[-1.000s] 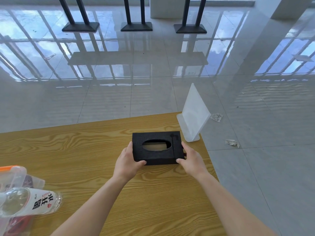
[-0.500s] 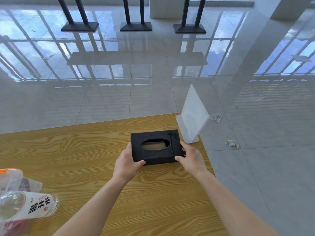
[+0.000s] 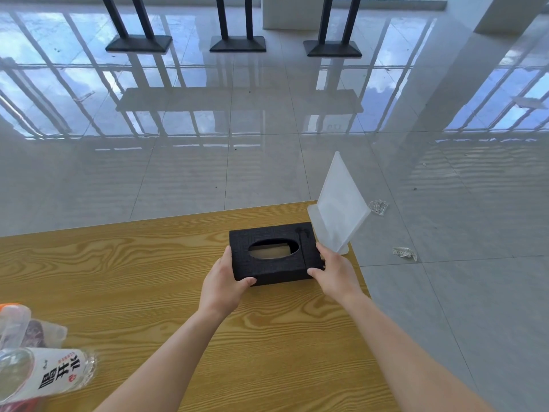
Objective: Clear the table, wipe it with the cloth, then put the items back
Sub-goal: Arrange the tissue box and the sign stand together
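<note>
Gripping the tissue box [image 3: 276,267]: left hand [image 3: 221,282] and right hand [image 3: 335,273], plastic stand [image 3: 338,209] just behind.

bright daylight | window glare on floor [image 3: 237,114] | edges bowed | sharp

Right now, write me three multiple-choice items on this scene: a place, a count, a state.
1. Where is the frosted sign stand?
A. At the table's far right corner, beside the black tissue box
B. On top of the box
C. Lying flat mid-table
2. How many black pedestal bases show in the background?
A. Two
B. Three
C. Five
3. How do the left hand and right hand meet the box?
A. Neither touches it
B. Only one touches it
C. Both grip it, one at each end
Answers: 1 A, its base sits on that corner; 2 B, three stand in a row; 3 C, a thumb wraps each near corner.
</note>
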`<control>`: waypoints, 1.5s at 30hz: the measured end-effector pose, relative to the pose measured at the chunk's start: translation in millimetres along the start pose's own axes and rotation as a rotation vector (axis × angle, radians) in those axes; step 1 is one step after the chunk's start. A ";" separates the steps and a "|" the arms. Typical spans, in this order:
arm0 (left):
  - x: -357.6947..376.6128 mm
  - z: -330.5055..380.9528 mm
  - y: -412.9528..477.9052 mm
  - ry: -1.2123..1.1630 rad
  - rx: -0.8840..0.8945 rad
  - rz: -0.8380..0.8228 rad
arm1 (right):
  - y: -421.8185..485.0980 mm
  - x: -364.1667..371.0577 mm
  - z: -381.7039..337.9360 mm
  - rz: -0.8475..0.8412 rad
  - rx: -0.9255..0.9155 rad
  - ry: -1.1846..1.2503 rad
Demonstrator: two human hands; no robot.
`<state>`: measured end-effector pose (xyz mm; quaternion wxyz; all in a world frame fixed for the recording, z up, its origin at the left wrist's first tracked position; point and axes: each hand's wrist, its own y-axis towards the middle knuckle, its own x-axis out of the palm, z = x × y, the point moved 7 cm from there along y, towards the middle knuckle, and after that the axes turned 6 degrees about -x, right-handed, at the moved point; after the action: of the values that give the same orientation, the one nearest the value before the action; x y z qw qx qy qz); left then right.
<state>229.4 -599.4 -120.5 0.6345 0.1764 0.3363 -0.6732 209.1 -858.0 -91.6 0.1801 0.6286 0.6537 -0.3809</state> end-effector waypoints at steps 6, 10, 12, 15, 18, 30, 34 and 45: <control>1.7 1.0 7.7 -0.009 -0.001 -0.007 | 13.8 -2.4 -0.3 -0.005 0.003 -0.017; 1.1 0.5 14.8 -0.016 -0.002 -0.021 | 21.0 -3.1 -1.6 -0.004 -0.004 -0.035; 1.2 1.6 17.2 -0.020 -0.003 -0.015 | 23.6 -3.8 -2.4 -0.004 0.000 -0.040; 1.3 2.8 19.4 -0.026 -0.005 -0.011 | 28.0 -4.1 -3.1 0.001 0.002 -0.035; 0.5 4.1 22.2 -0.029 -0.012 -0.011 | 30.5 -5.1 -4.4 0.003 0.005 -0.032; 0.6 6.9 24.9 -0.034 -0.018 -0.002 | 39.5 -9.6 -4.0 -0.014 0.004 -0.071; 0.1 7.7 24.3 -0.042 -0.020 -0.002 | 39.9 -9.7 -3.8 -0.009 -0.004 -0.067; -1.6 8.7 22.8 -0.061 -0.034 -0.012 | 35.1 -11.2 -2.7 -0.005 0.001 -0.050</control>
<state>253.5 -603.4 -118.5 0.6432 0.1430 0.3293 -0.6763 245.1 -866.6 -91.3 0.1950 0.6174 0.6504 -0.3973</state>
